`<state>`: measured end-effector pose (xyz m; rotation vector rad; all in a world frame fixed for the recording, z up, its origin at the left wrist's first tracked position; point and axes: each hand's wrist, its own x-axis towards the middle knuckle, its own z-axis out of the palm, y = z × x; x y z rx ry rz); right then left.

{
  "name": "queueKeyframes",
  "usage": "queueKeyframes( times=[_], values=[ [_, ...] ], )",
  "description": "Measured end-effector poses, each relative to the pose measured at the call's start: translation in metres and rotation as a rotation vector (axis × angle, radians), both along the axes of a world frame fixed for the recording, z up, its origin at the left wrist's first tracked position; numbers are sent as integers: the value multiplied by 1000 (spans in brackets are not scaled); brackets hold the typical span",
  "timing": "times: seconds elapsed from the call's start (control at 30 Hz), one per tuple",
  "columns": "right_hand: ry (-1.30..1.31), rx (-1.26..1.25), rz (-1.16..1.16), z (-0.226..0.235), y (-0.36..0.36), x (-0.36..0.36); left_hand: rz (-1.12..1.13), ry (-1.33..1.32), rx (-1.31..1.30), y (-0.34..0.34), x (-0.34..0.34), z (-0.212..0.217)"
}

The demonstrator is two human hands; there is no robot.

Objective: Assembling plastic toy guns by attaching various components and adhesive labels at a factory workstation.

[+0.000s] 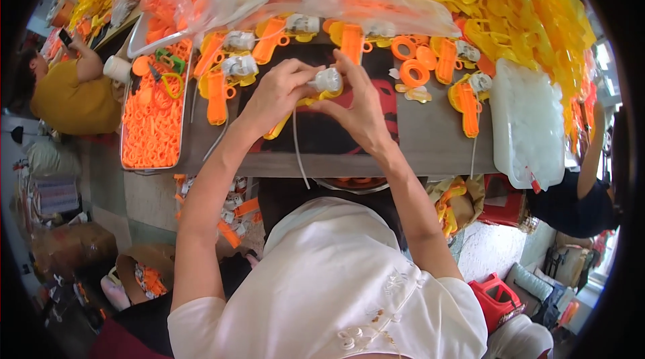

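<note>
Over the middle of the table, my left hand (277, 92) is closed on a yellow plastic toy-gun half (306, 101) fitted with a white mechanism (327, 79). A thin pale tube (297, 151) hangs from it past the table's front edge. My right hand (359, 102) spreads its finger and thumb around the mechanism's right side, the thumb close to the yellow edge; contact there is unclear. Similar halves with orange parts lie around, such as one toy-gun half (216, 97) at left and another toy-gun half (465, 109) at right.
A metal tray (123, 134) heaped with small orange parts stands left, with scissors (171, 83) on top. Orange rings (413, 73) lie right of centre. A translucent tub (527, 124) sits at right; yellow shells (497, 3) pile up behind. Two other people are nearby.
</note>
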<state>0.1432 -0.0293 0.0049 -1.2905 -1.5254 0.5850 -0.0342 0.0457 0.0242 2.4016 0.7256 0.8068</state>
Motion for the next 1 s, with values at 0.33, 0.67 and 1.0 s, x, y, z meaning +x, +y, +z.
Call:
queueKeyframes(
  times=[0.33, 0.67, 1.0],
  values=[
    [-177, -34, 21, -24, -27, 48, 202, 39, 54, -32, -4, -39],
    [-717, -62, -449, -48, 103, 187, 259, -17, 57, -33, 6, -44],
    [-761, 370, -467, -65, 137, 182, 307, -21, 71, -34, 4, -49]
  ],
)
